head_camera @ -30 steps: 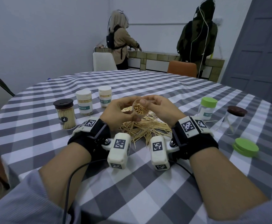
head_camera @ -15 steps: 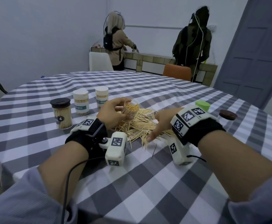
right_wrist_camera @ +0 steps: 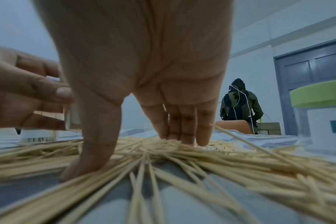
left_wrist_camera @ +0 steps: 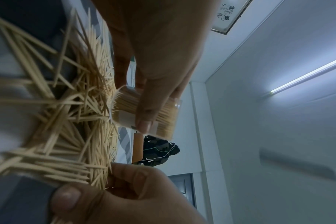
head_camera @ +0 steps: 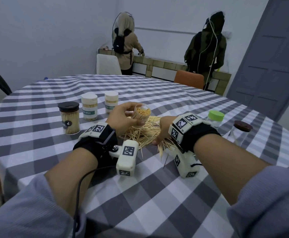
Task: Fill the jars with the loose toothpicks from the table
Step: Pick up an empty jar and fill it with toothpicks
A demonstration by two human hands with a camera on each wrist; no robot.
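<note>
While the left hand (head_camera: 121, 118) holds the open jar (head_camera: 141, 115) up over the pile, with its fingers and thumb wrapped round the clear wall, the right hand (head_camera: 162, 130) lies on the loose toothpicks (head_camera: 143, 134) on the bench (head_camera: 157, 194) with its fingers nearly straight and its thumb pressed down, not yet holding any. The jar looks almost full, tips showing at its mouth, so I think only a small bunch will fit. The good way, I think, is to slide the thumb toward the fingers and pinch a few sticks that point the same way. Crossed sticks would jam at the mouth. The jar should lean toward the right hand so the sticks slip in end first. Three shut jars stand to the left, and a green-lid jar (head_camera: 215, 118) and a brown-lid jar (head_camera: 240, 133) to the right look empty.
</note>
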